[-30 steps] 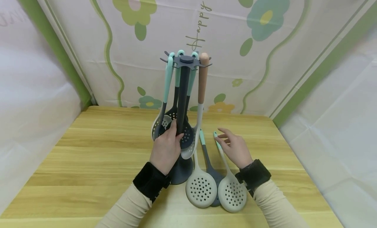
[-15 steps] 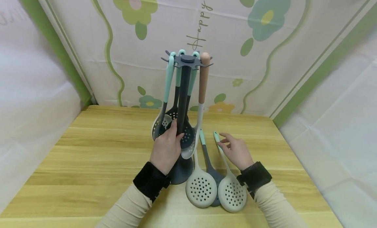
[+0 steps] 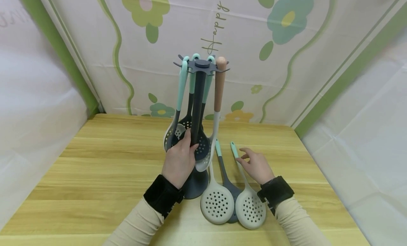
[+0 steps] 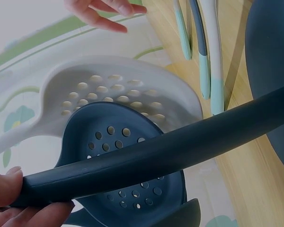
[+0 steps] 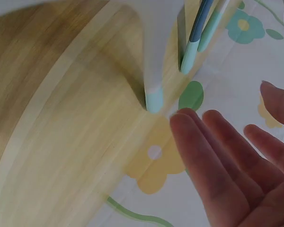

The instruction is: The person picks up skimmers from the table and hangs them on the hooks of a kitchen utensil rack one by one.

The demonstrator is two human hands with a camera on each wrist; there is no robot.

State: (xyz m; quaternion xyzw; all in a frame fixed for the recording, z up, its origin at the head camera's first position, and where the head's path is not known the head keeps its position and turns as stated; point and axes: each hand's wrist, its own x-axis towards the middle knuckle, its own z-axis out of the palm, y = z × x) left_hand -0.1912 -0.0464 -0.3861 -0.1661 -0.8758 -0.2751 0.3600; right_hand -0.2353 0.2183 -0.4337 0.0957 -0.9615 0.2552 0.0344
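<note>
My left hand (image 3: 179,161) grips the dark pole (image 3: 198,101) of a utensil stand. In the left wrist view its fingers and thumb wrap the pole. From the stand's top hang several utensils, among them a slotted spoon with a mint handle (image 3: 182,84) and one with a wood-coloured handle (image 3: 218,92). On the table lie a pale skimmer (image 3: 217,205), a dark utensil (image 3: 233,191) partly hidden under its neighbours, and another pale skimmer (image 3: 252,209). Over that last skimmer's handle, my right hand (image 3: 257,165) hovers with loosely bent fingers; in the right wrist view it holds nothing.
The stand's round dark base (image 3: 198,186) is left of the skimmers. A wooden table (image 3: 105,175) spreads under everything. Behind it hangs a white cloth with printed flowers (image 3: 241,87), and pale cloth walls (image 3: 359,133) rise at both sides.
My right hand has shifted slightly right and nearer to me, away from the top of the skimmer's handle. My left hand and the stand have stayed put.
</note>
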